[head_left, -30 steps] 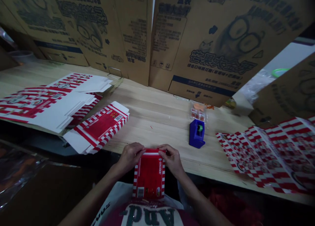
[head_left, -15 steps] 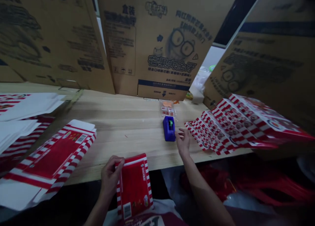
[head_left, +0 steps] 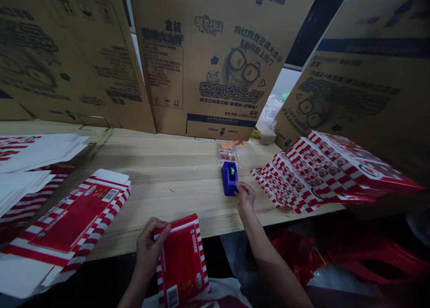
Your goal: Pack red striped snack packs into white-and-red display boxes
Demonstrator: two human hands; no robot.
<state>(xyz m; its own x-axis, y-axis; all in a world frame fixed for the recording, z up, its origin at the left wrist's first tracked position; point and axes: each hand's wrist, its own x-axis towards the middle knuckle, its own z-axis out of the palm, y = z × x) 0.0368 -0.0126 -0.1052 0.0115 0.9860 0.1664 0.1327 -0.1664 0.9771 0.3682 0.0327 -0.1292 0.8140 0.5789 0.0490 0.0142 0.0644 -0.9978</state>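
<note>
While the left hand (head_left: 148,243) grips one red-and-white box (head_left: 182,258), the right hand (head_left: 246,197), grip indeterminable, adjoins one blue tape dispenser (head_left: 229,182).

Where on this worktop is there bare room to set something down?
The widest free patch of worktop lies between the striped carton and the blue tape dispenser, with a tiny red scrap on it. It's crowded at right, where the right hand is at the dispenser beside checkered packaging, and at far left, under white-backed cartons.
</note>
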